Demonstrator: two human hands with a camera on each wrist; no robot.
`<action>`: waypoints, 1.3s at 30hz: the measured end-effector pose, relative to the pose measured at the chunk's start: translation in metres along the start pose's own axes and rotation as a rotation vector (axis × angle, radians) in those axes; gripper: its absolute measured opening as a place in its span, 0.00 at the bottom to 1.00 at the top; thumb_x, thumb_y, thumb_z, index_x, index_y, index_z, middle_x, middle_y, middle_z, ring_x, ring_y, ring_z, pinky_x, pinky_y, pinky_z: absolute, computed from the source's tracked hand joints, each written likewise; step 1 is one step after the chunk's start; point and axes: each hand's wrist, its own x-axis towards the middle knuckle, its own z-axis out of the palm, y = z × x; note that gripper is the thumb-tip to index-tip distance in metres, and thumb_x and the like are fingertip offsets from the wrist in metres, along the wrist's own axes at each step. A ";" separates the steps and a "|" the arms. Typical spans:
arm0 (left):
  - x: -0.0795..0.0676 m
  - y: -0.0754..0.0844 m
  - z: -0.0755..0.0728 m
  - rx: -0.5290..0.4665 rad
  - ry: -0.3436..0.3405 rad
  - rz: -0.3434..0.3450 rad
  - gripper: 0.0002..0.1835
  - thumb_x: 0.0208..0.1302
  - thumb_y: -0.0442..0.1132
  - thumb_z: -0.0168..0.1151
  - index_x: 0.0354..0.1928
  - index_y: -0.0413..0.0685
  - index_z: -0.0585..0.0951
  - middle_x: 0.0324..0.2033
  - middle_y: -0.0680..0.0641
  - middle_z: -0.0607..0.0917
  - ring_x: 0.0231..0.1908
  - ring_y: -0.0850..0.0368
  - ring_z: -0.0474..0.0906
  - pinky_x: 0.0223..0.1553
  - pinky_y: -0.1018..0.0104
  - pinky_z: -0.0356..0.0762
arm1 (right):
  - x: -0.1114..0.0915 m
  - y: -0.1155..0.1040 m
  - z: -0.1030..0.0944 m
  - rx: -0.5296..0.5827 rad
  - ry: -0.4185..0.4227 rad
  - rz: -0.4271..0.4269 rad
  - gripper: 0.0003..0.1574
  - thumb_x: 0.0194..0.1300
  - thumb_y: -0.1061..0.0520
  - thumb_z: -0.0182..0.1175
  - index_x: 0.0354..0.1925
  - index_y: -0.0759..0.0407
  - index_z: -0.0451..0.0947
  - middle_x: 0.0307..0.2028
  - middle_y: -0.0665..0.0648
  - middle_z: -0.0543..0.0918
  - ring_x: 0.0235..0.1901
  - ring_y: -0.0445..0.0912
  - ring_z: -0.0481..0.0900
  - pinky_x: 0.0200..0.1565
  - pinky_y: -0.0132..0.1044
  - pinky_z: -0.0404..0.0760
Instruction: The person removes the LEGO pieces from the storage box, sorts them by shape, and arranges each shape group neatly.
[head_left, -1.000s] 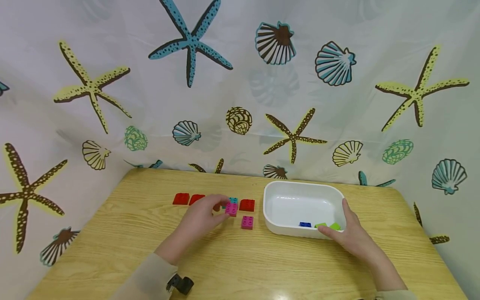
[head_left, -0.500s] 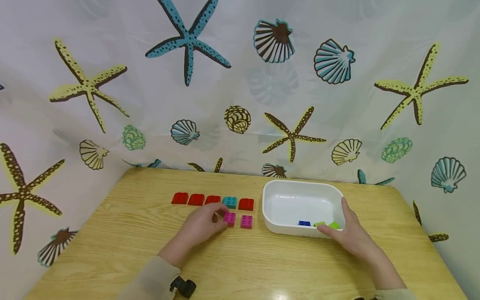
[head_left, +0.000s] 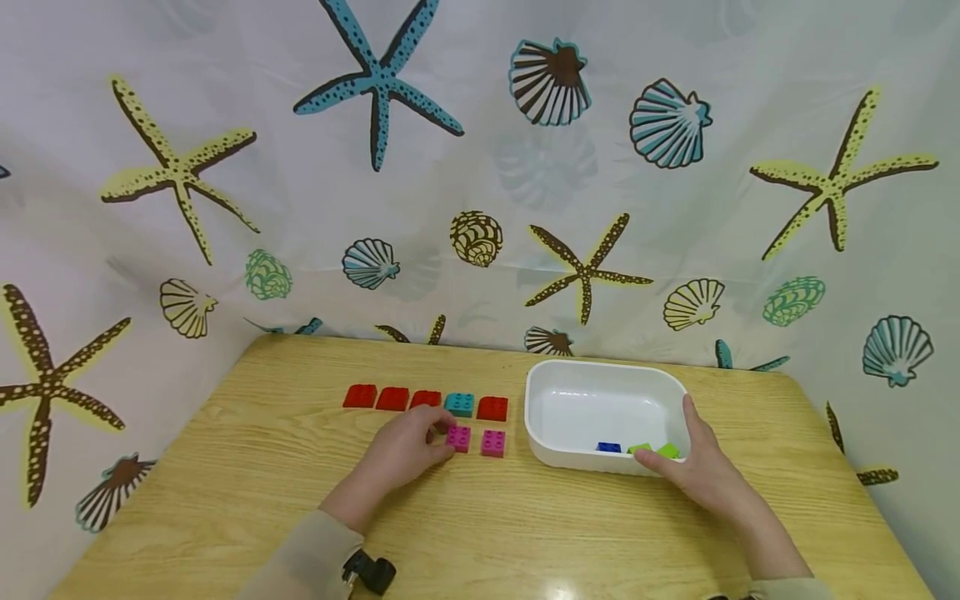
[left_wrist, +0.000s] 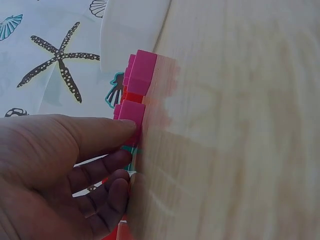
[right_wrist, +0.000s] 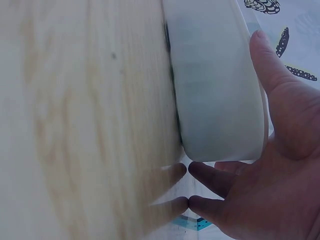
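My left hand [head_left: 408, 446] pinches a pink toy building brick [head_left: 459, 439] between thumb and fingers, low at the tabletop. In the left wrist view, the thumb presses on that brick's near side while the other fingers curl behind it. A second pink brick [head_left: 493, 443] sits just to its right. My right hand [head_left: 708, 467] holds the right front corner of a white plastic tub [head_left: 547, 457], thumb over the front rim and fingers along the right end. Inside the tub, at the front, lie a dark blue brick [head_left: 609, 447] and lime green bricks [head_left: 669, 451].
Behind the pink bricks runs a row: red bricks [head_left: 392, 399] on the left, a teal brick [head_left: 459, 405], then another red brick [head_left: 492, 408] near the tub. The wooden table [head_left: 525, 533] ends at a curtain [head_left: 450, 183] printed with starfish and shells.
My left hand has brought the pink brick toward me, from in front of the teal brick down beside the other pink one. The right hand and tub stay put.
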 end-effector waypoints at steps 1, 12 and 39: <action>0.000 0.000 0.000 0.001 0.002 0.003 0.14 0.69 0.36 0.80 0.53 0.50 0.89 0.45 0.51 0.87 0.43 0.52 0.80 0.52 0.51 0.85 | 0.000 0.000 0.000 0.000 0.000 0.001 0.85 0.73 0.32 0.71 0.86 0.65 0.17 0.83 0.83 0.35 0.82 0.80 0.42 0.78 0.76 0.50; -0.001 0.001 -0.002 -0.007 -0.019 -0.011 0.19 0.68 0.36 0.80 0.58 0.48 0.87 0.49 0.49 0.88 0.48 0.50 0.83 0.56 0.49 0.86 | -0.001 0.001 0.001 0.010 -0.003 -0.003 0.85 0.73 0.32 0.71 0.86 0.65 0.17 0.83 0.84 0.35 0.81 0.80 0.42 0.77 0.77 0.49; 0.028 0.108 -0.015 -0.059 -0.065 0.339 0.31 0.74 0.41 0.76 0.76 0.54 0.80 0.76 0.48 0.78 0.76 0.45 0.72 0.75 0.45 0.73 | 0.000 0.000 -0.005 0.017 -0.008 -0.025 0.86 0.72 0.35 0.73 0.85 0.67 0.16 0.83 0.84 0.35 0.82 0.80 0.40 0.78 0.76 0.49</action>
